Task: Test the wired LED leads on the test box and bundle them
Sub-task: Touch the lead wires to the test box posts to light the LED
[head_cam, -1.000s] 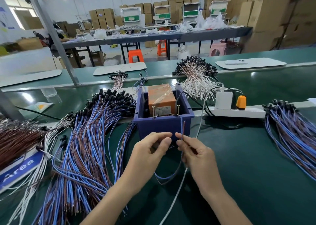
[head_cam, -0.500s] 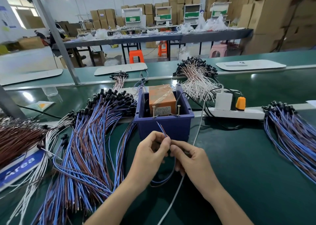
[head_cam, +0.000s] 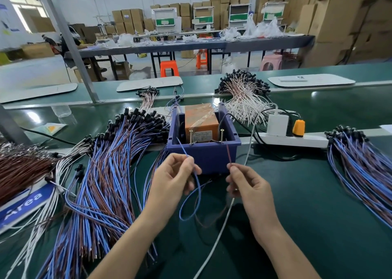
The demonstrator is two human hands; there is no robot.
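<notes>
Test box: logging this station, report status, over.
Left hand pinches blue lead, right hand pinches brown lead. Both tips up at test box, neither plainly on its screws. White cable runs past right hand.

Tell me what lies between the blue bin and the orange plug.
Head view: a white adapter on the power strip, and a white cable.

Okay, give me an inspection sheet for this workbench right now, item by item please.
Surface: green bench mat.
Job's things: blue test box holding an orange unit; blue lead and brown lead, tips up near its front.
Clutter: left lead pile; right lead pile.
Hands: left hand pinches the blue lead; right hand pinches the brown lead.
Cables: white cable crosses the mat; power strip behind.
Surroundings: cardboard boxes, long table, orange stool.
</notes>
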